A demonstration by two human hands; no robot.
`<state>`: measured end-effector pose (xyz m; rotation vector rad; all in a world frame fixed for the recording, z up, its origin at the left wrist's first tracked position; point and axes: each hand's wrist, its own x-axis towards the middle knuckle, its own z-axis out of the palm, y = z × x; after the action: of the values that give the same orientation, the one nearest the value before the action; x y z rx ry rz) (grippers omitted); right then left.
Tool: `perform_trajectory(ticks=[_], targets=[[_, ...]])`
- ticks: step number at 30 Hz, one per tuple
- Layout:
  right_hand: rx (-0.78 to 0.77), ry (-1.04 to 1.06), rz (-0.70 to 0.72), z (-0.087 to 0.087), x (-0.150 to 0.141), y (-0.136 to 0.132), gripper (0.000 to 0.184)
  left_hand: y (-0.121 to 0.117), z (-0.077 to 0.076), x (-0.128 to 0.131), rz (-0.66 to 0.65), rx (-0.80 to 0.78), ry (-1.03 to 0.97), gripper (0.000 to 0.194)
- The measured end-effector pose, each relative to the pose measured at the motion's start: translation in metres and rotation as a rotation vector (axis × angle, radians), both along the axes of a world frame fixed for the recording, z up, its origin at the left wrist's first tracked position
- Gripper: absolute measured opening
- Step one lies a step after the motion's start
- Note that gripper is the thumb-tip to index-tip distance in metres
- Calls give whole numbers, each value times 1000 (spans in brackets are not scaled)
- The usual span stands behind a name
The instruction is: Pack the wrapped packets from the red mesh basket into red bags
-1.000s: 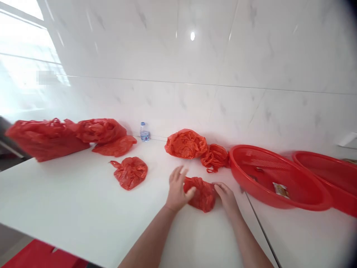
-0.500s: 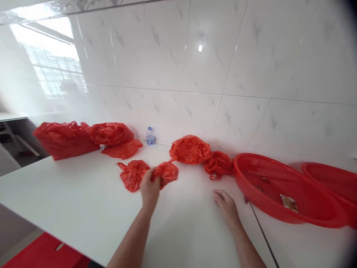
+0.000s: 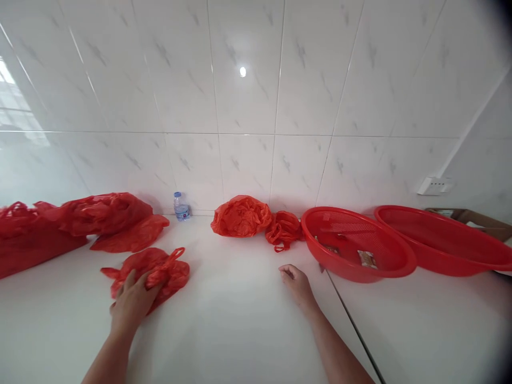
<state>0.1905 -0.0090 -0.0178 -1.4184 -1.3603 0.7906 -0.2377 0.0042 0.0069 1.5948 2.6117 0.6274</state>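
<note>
This is an indoor work area — kitchen, shop or workshop, the view cannot settle which — with a glossy tiled wall (image 3: 248, 106), a socket (image 3: 435, 185), and a white table (image 3: 224, 325) carrying red plastic baskets (image 3: 352, 270) and red bags (image 3: 178, 274).

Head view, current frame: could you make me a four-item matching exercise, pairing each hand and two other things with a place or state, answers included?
1. Left hand
2. Right hand
3. Clear bottle
4. Small packet

A. Lying inside a red basket
B. Loosely curled, holding no bag
C. Standing upright near the tiled wall
D. Touching a red plastic bag

Right pairs: 1-D, 2-B, 3-C, 4-A
</note>
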Motion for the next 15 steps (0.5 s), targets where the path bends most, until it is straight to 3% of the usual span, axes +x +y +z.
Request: perform_trajectory(ticks=[6, 9, 12, 14, 15], targets=[[17, -28, -34, -5, -3, 3, 23, -5, 4, -24, 333, 141, -24, 58], [57, -79, -140, -8, -10, 8, 23, -8, 7, -14, 369, 305, 40, 62], [102, -144, -273, -11, -18, 17, 26, -6, 2, 14, 179, 480, 210, 56], [134, -184, -322, -11, -23, 25, 29, -2, -6, 41, -79, 529, 319, 47], [160, -207, -337, -12, -25, 29, 31, 1, -12, 56, -273, 483, 349, 45]])
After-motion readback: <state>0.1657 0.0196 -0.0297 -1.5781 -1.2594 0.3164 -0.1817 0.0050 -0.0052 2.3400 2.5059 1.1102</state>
